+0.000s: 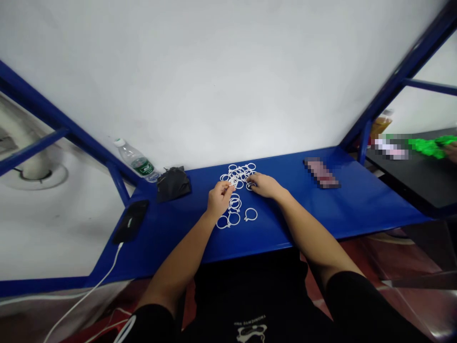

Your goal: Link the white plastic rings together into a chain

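Observation:
A loose pile of thin white rings [233, 167], each with a small clip-like tab, lies on the blue table. At the pile's left side, my left hand [218, 199] is closed in a pinch, with a white ring at its fingertips. My right hand [263, 185] reaches in from the other side, its fingers curled down on a white ring [251, 187] at the pile's edge; its fingertips are partly hidden. Nearer to me several more rings [233, 218] lie beside my left wrist. One single ring [251, 214] lies apart, between my forearms.
On the left of the blue table [271, 228] are a water bottle [141, 164], a crumpled black bag [173, 183] and a black phone [131, 221] with a white cable [103, 281]. A blurred pinkish object [321, 172] lies right. Another person's hand [452, 151] is near green pieces [428, 146].

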### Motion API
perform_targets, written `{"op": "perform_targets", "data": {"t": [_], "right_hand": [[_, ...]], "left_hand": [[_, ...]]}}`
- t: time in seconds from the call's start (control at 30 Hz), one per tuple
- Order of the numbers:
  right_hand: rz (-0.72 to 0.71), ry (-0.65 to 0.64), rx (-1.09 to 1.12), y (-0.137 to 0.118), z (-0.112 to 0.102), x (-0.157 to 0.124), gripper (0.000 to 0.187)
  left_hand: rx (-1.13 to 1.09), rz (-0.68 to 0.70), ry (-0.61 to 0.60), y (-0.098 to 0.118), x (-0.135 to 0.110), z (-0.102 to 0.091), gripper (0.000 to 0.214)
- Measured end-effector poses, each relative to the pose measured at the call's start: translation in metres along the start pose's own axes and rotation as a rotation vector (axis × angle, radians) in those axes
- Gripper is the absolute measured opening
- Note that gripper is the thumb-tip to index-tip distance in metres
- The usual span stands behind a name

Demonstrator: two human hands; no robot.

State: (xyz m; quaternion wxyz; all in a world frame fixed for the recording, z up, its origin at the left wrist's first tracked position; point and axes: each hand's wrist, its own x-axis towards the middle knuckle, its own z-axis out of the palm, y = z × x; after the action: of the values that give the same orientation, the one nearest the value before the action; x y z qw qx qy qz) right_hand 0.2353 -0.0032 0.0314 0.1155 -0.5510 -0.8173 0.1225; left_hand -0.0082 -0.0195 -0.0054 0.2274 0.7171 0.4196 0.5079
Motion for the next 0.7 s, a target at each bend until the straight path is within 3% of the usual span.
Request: {"op": "perform_targets", "data": {"t": [0.2, 0.37, 0.57, 0.7], "right_hand": [[0.016, 0.005, -0.049, -0.007, 0.001, 0.0, 0.016], [0.037, 0.064, -0.008, -0.013, 0.002, 0.0, 0.02], [-0.056, -0.001, 0.043, -0.016, 0.01, -0.001, 0.037], [-0.073, 0.007, 0.019, -0.018, 0.011, 0.0, 0.024]], "left_hand": [[0.138, 0.067, 0.05, 0.007, 0.002, -0.001, 0.023], [0.147, 0.128, 0.001, 0.011, 0.002, -0.002, 0.022], [0.149, 0.171, -0.039, 0.01, 0.002, -0.002, 0.023], [0.15, 0.16, -0.074, 0.008, 0.002, -0.003, 0.023]]}}
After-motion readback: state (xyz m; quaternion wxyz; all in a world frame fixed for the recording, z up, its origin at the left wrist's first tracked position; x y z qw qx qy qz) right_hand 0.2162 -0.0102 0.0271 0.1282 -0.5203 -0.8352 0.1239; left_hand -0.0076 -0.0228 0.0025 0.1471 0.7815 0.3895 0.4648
